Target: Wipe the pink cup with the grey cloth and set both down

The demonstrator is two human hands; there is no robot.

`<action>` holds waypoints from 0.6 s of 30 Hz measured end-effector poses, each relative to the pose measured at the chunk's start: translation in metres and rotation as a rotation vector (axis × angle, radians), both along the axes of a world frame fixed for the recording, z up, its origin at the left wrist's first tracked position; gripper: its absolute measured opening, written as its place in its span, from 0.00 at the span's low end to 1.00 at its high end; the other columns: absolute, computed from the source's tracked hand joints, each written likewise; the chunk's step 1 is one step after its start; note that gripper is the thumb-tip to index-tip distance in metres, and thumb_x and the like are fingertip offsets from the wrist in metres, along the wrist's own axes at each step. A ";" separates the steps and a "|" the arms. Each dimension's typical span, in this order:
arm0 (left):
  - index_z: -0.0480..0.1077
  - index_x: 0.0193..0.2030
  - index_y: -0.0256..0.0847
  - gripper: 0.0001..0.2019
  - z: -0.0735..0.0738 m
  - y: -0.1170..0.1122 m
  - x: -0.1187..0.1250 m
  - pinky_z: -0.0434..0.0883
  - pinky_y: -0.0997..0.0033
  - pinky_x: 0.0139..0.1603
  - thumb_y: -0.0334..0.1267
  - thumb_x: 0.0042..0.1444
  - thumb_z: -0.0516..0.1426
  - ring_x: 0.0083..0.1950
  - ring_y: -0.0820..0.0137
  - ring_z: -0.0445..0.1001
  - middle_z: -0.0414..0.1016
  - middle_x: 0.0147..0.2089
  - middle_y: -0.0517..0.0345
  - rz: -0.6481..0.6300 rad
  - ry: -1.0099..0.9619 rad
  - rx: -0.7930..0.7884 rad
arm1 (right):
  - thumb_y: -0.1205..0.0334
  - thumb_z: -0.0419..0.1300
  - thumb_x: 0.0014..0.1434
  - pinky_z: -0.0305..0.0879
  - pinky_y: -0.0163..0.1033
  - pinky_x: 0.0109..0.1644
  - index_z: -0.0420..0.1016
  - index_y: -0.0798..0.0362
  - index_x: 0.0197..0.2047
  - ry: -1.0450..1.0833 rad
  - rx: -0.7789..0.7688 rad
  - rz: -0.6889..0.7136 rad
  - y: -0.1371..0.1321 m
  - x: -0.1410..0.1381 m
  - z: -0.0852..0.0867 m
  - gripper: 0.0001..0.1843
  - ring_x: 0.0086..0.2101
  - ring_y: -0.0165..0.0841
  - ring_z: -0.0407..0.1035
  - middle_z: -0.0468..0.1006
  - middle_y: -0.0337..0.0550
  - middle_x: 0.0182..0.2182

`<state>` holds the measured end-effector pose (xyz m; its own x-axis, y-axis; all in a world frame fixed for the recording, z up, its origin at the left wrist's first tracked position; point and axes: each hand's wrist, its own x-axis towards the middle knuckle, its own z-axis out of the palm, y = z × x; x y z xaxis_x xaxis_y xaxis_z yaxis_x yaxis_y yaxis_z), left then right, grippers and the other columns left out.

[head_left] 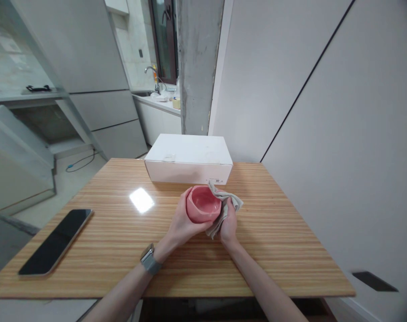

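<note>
I see a wooden table point(290, 232) with a white box point(189, 156) standing at its far edge. A dark phone point(55, 241) lies flat well to the left of the box and nearer to me. Just in front of the box is a pink bowl point(203, 203), tilted, with its hollow in view. My left hand point(183, 223) clasps it from the left. My right hand point(229, 223) grips a grey cloth point(228, 199), which is pressed against the bowl's right side. A watch point(149, 259) sits on my left wrist.
</note>
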<state>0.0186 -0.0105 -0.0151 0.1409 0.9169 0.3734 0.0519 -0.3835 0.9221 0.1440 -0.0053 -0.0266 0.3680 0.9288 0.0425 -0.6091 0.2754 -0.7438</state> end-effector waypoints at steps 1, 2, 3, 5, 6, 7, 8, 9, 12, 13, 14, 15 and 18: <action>0.53 0.62 0.44 0.46 0.002 -0.001 -0.002 0.57 0.53 0.65 0.38 0.36 0.70 0.63 0.57 0.62 0.61 0.62 0.49 -0.030 -0.017 -0.011 | 0.49 0.56 0.56 0.59 0.41 0.59 0.76 0.50 0.40 0.020 -0.009 0.025 0.001 0.001 0.002 0.16 0.46 0.33 0.71 0.80 0.37 0.39; 0.53 0.62 0.44 0.46 0.003 -0.001 -0.004 0.57 0.53 0.65 0.38 0.36 0.70 0.63 0.57 0.62 0.61 0.62 0.49 -0.071 -0.041 -0.027 | 0.48 0.57 0.56 0.60 0.42 0.58 0.76 0.50 0.39 0.047 -0.018 0.061 0.001 0.001 0.005 0.16 0.45 0.34 0.72 0.80 0.37 0.38; 0.54 0.62 0.45 0.46 0.003 -0.001 -0.007 0.58 0.54 0.64 0.38 0.35 0.70 0.63 0.56 0.62 0.62 0.62 0.49 -0.119 -0.069 -0.049 | 0.48 0.57 0.55 0.61 0.43 0.58 0.76 0.50 0.38 0.077 -0.028 0.103 0.001 0.002 0.008 0.16 0.45 0.36 0.72 0.80 0.37 0.38; 0.55 0.61 0.45 0.44 0.003 0.001 -0.012 0.60 0.55 0.63 0.39 0.36 0.70 0.62 0.56 0.63 0.63 0.62 0.49 -0.231 -0.119 -0.112 | 0.47 0.56 0.54 0.63 0.45 0.56 0.75 0.49 0.36 0.123 -0.055 0.192 0.000 0.003 0.013 0.15 0.44 0.38 0.73 0.80 0.38 0.36; 0.57 0.61 0.45 0.43 0.002 0.002 -0.014 0.61 0.55 0.62 0.40 0.36 0.69 0.61 0.56 0.64 0.64 0.61 0.49 -0.280 -0.140 -0.151 | 0.47 0.56 0.54 0.64 0.46 0.55 0.75 0.49 0.35 0.134 -0.070 0.224 -0.001 0.003 0.014 0.15 0.44 0.38 0.73 0.81 0.38 0.36; 0.57 0.61 0.44 0.43 0.000 0.004 -0.016 0.62 0.56 0.61 0.42 0.37 0.69 0.61 0.55 0.64 0.65 0.60 0.49 -0.316 -0.160 -0.189 | 0.47 0.56 0.54 0.65 0.46 0.54 0.74 0.49 0.35 0.142 -0.086 0.244 -0.001 0.003 0.015 0.15 0.44 0.38 0.73 0.81 0.38 0.35; 0.58 0.61 0.44 0.42 -0.001 0.006 -0.017 0.62 0.56 0.61 0.44 0.37 0.69 0.60 0.55 0.65 0.66 0.60 0.49 -0.336 -0.175 -0.218 | 0.47 0.56 0.54 0.65 0.46 0.53 0.74 0.48 0.35 0.151 -0.100 0.251 -0.002 0.003 0.015 0.15 0.44 0.38 0.73 0.81 0.38 0.35; 0.59 0.61 0.43 0.42 -0.003 0.009 -0.018 0.62 0.56 0.61 0.46 0.37 0.69 0.60 0.54 0.65 0.65 0.60 0.48 -0.331 -0.182 -0.226 | 0.46 0.56 0.54 0.65 0.46 0.53 0.74 0.48 0.36 0.163 -0.108 0.248 -0.003 0.002 0.015 0.15 0.43 0.38 0.73 0.81 0.38 0.35; 0.61 0.61 0.42 0.42 -0.006 0.013 -0.017 0.59 0.56 0.63 0.50 0.37 0.68 0.61 0.53 0.63 0.63 0.60 0.48 -0.181 -0.147 -0.150 | 0.46 0.55 0.54 0.66 0.45 0.52 0.74 0.48 0.36 0.187 -0.091 0.165 -0.003 -0.001 0.012 0.16 0.41 0.37 0.74 0.81 0.38 0.35; 0.61 0.61 0.42 0.41 -0.006 0.013 -0.015 0.59 0.56 0.62 0.49 0.38 0.67 0.61 0.54 0.63 0.63 0.59 0.48 -0.119 -0.131 -0.122 | 0.46 0.55 0.55 0.66 0.45 0.52 0.74 0.49 0.36 0.186 -0.085 0.128 -0.003 -0.002 0.011 0.17 0.41 0.36 0.74 0.81 0.38 0.35; 0.60 0.61 0.43 0.39 -0.006 0.012 -0.012 0.60 0.56 0.62 0.49 0.42 0.66 0.60 0.55 0.64 0.64 0.59 0.48 -0.069 -0.122 -0.105 | 0.46 0.54 0.55 0.66 0.44 0.52 0.74 0.49 0.37 0.181 -0.081 0.087 -0.003 -0.002 0.009 0.17 0.40 0.36 0.74 0.81 0.38 0.35; 0.59 0.62 0.43 0.36 -0.006 0.010 -0.009 0.61 0.56 0.61 0.48 0.46 0.64 0.59 0.57 0.65 0.64 0.58 0.48 -0.036 -0.120 -0.099 | 0.46 0.54 0.56 0.66 0.44 0.52 0.74 0.49 0.38 0.172 -0.078 0.043 -0.003 -0.003 0.008 0.17 0.40 0.35 0.74 0.81 0.38 0.35; 0.56 0.63 0.44 0.30 -0.006 0.001 0.002 0.59 0.56 0.64 0.45 0.54 0.58 0.62 0.59 0.62 0.62 0.62 0.48 -0.030 -0.114 -0.089 | 0.47 0.53 0.57 0.63 0.44 0.55 0.74 0.49 0.40 0.094 -0.034 -0.100 -0.003 -0.003 0.005 0.17 0.42 0.35 0.73 0.80 0.39 0.39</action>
